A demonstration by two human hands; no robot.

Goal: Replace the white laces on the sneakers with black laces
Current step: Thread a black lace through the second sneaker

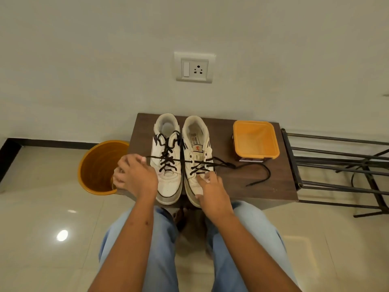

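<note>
On the right sneaker, the tongue carries an orange lion patch; its insole print is too small to read. The left hand pinches the black lace taut across the left sneaker. The right hand presses fingers on the right toe. Beyond them, the orange-lidded box hides its contents.

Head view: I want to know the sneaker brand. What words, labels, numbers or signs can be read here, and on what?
None can be read.
Right sneaker tongue tag: a small red emblem, no legible words.
Right sneaker insole print: lines of text, too blurred to read.
Orange-lidded box, its side label: mostly hidden, unreadable.
Wall socket: no text.
</note>
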